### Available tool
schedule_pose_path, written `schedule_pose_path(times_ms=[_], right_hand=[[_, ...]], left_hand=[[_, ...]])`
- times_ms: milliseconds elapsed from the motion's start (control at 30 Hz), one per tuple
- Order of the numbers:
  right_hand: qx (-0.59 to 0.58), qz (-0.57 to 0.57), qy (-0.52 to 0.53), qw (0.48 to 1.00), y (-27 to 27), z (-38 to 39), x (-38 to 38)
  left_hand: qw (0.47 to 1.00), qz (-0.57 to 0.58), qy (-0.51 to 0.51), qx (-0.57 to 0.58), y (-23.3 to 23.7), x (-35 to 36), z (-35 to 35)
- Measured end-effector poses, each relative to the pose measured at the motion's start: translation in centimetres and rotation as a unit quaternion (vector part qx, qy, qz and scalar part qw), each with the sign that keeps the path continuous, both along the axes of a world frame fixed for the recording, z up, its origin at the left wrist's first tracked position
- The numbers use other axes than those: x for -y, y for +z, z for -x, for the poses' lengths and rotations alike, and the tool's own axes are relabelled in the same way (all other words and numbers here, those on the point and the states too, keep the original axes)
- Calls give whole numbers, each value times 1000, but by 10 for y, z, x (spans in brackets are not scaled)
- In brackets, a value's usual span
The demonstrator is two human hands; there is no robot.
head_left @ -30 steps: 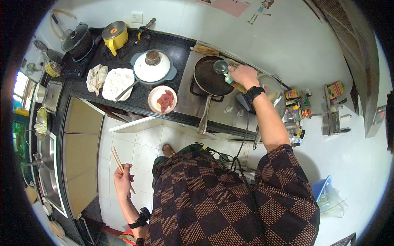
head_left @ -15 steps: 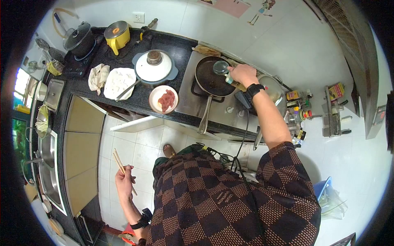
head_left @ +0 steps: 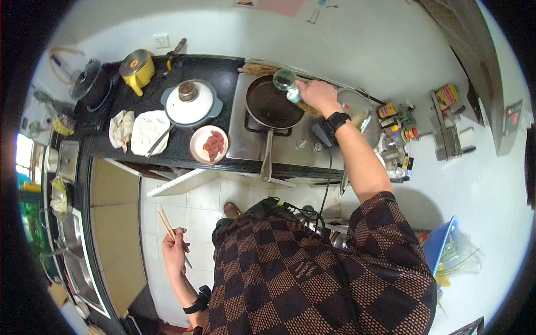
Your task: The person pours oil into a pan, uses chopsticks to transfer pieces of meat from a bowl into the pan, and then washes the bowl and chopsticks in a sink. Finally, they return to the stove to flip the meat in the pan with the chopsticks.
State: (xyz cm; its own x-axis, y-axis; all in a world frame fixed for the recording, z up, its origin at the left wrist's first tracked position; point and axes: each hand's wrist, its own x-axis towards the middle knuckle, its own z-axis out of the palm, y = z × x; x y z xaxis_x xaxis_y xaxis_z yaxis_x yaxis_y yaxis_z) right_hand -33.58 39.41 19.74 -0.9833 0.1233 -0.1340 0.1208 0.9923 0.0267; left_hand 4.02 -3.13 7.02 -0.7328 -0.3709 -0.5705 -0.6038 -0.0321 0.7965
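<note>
My right hand [head_left: 319, 98] grips a small clear glass jar [head_left: 285, 80] with a pale bluish-white part near the fingers. The jar is tilted above the back right rim of a dark frying pan [head_left: 271, 109], whose metal handle points toward me. Whether anything comes out of the jar is too small to tell. Low over the floor at the left, my left hand [head_left: 175, 248] is closed around a pair of wooden chopsticks [head_left: 166, 222]. A white bowl [head_left: 195, 152] on the counter left of the pan contains pieces of raw red meat [head_left: 213, 145].
A lidded pot [head_left: 190, 103], a white dish [head_left: 149, 133] with a utensil across it, a cloth [head_left: 121, 129] and a yellow jug [head_left: 137, 70] line the counter. Right of the stove [head_left: 240, 123] stand several seasoning bottles [head_left: 393, 131]. An open cabinet door [head_left: 184, 180] juts out below.
The view has shifted, so the counter items appear further left and mostly lower. Relative to the pan, my right hand and the jar have moved toward the back rim. My left hand keeps the chopsticks.
</note>
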Motion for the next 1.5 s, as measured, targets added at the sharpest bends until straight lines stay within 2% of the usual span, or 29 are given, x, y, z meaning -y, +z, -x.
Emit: schedule_pose_path(times_ms=[33, 133, 167, 200, 267, 300, 400, 467, 567, 600, 633, 700, 800, 867, 933, 1000, 1033, 1100, 1233, 1300, 1367, 1433, 1500], right_hand=[[-3, 0, -12, 1000, -1, -2, -11], [-109, 222, -49, 968, -3, -19, -48], [-122, 219, -70, 965, -2, -30, -57], [-128, 325, -103, 931, 1, -43, -65], [-156, 519, -150, 827, 11, -67, -86], [-169, 548, -162, 803, 17, -79, -100], [-258, 548, -186, 774, 35, -122, -151], [-321, 528, -224, 754, 46, -157, -186], [-379, 451, -293, 753, 52, -209, -254], [-407, 457, -300, 732, 54, -226, -279], [-437, 456, -306, 713, 52, -239, -298], [-443, 423, -349, 710, 33, -258, -359], [-438, 377, -381, 722, 6, -279, -437], [-496, 289, -394, 718, -26, -282, -484], [-502, 288, -409, 706, -54, -281, -525], [-497, 280, -440, 693, -76, -279, -557], [-496, 287, -444, 689, -75, -279, -562], [-420, 340, -465, 702, -73, -278, -574], [-408, 385, -437, 703, -113, -257, -620], [-407, 354, -439, 718, -135, -243, -639], [-410, 371, -432, 713, -156, -228, -655], [-356, 340, -436, 753, -168, -216, -666], [-309, 375, -429, 761, -180, -204, -673]], left_hand=[[1000, -4, -17, 0, 0, 0, 5], [998, 5, -61, -11, 5, -9, 27], [996, 5, -84, -20, 2, -9, 36], [994, 1, -101, -31, -4, -8, 42], [991, -14, -128, -27, -16, -6, 59], [987, -18, -158, -37, -19, -8, 68], [981, -12, -187, -46, -13, -18, 95], [983, -32, -170, -58, -8, -24, 112], [985, -6, -161, -61, 0, -39, 129], [984, 15, -165, -65, 15, -51, 124], [982, 29, -168, -82, 10, -55, 127], [984, 39, -160, -66, 3, -56, 133], [989, 61, -118, -70, 25, -97, 129], [983, 86, -137, -87, 35, -117, 121], [980, 91, -145, -101, 45, -139, 116], [990, 93, -79, -75, 67, -162, 105], [989, 101, -81, -78, 73, -171, 102], [989, 116, -65, -68, 81, -189, 98], [983, 155, -60, -79, 104, -229, 89], [982, 163, -51, -74, 106, -236, 87], [982, 169, -44, -69, 107, -246, 86], [981, 173, -38, -86, 115, -262, 83], [980, 181, -32, -78, 116, -265, 80]])
